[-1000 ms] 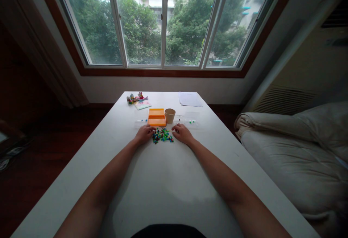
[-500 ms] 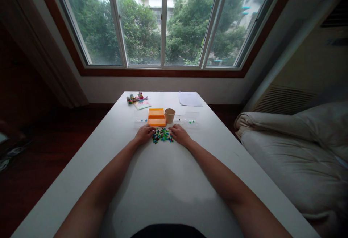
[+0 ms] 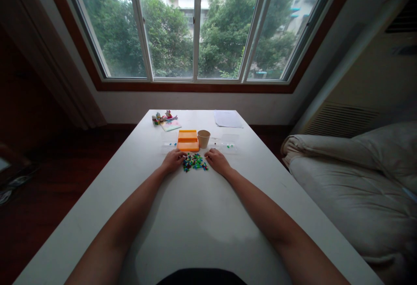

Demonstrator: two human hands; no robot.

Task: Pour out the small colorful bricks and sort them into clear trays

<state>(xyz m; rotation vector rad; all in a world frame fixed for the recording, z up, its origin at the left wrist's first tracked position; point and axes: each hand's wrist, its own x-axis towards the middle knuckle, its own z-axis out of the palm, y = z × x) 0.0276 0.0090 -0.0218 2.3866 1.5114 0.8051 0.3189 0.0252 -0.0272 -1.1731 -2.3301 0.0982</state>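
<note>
A loose pile of small blue, green and dark plastic pieces (image 3: 194,162) lies on the white table, between my two hands. My left hand (image 3: 173,160) rests at the pile's left edge, its fingers curled together toward the pieces. On the opposite side, my right hand (image 3: 216,160) is bent inward with thumb and fingers close together near the pile. Whatever either pinch holds is too small to make out. Just beyond the pile lies an open orange case (image 3: 188,146). A brown paper cup (image 3: 203,139) stands upright against its right side.
Clear plastic trays with a few small pieces flank the case, a left tray (image 3: 168,144) and a right tray (image 3: 230,146). Farther back are colourful toy figures (image 3: 163,117) on a card and white paper sheets (image 3: 228,119). A padded sofa (image 3: 345,176) stands right of the table.
My right hand has drawn back slightly to the right, away from the pile. My left hand stays almost where it was, at the left edge.
</note>
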